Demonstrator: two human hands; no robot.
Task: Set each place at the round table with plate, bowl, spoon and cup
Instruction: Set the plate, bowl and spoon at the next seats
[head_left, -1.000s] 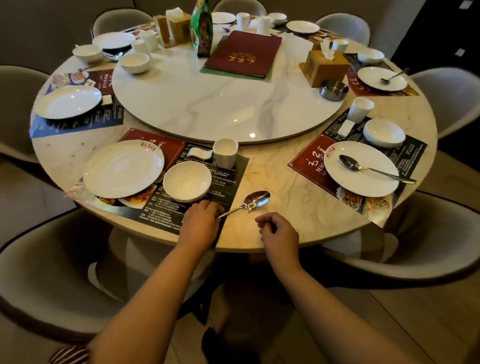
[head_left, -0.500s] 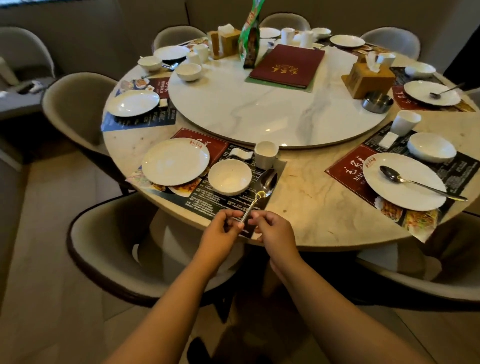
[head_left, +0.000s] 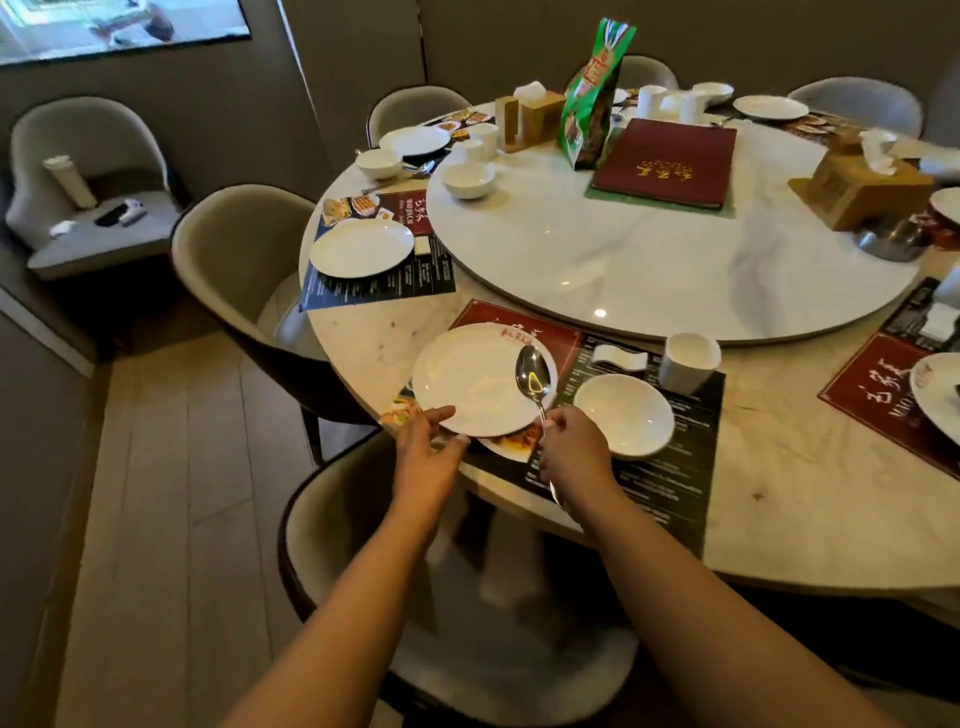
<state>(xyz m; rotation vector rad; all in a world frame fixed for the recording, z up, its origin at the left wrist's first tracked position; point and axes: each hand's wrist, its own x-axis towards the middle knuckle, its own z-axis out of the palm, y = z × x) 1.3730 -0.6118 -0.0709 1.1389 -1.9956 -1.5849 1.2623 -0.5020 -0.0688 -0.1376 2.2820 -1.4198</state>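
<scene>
- At the nearest place setting, my right hand (head_left: 574, 452) pinches the spoon (head_left: 534, 382) by its handle, bowl-end over the plate (head_left: 467, 384), so it can lie there as that setting's spoon.
- My left hand (head_left: 428, 441) rests relaxed, fingertips on the plate's near rim, likely to steady it.
- Bowl (head_left: 623, 415) and cup (head_left: 688, 361) sit just right of the plate, on the placemat (head_left: 670, 467).
- Placemat (head_left: 883, 389) on the right reads "MAO"; its other print is too small to read.

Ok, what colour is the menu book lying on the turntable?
Dark red, with gold lettering on its cover: the menu book, clearest in the head view.
</scene>
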